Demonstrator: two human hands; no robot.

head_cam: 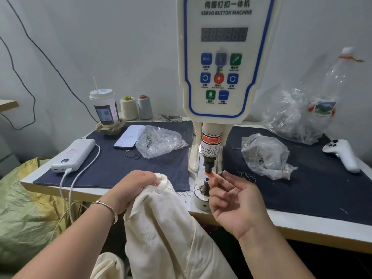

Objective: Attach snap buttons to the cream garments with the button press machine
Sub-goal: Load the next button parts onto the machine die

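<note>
Cream garment (161,218): soft, light, limp, hung off counter (302,222) front edge | left hand (130,190) gripped its hem; best hold | right hand (231,198) fingertips at press die (206,182); contents unclear

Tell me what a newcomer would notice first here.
The tall button machine fills the centre, its blue-edged panel facing the camera. Right under it, the right hand reaches fingertips between the upper punch and lower die. The left hand grips a cream garment at the table's front edge.
</note>
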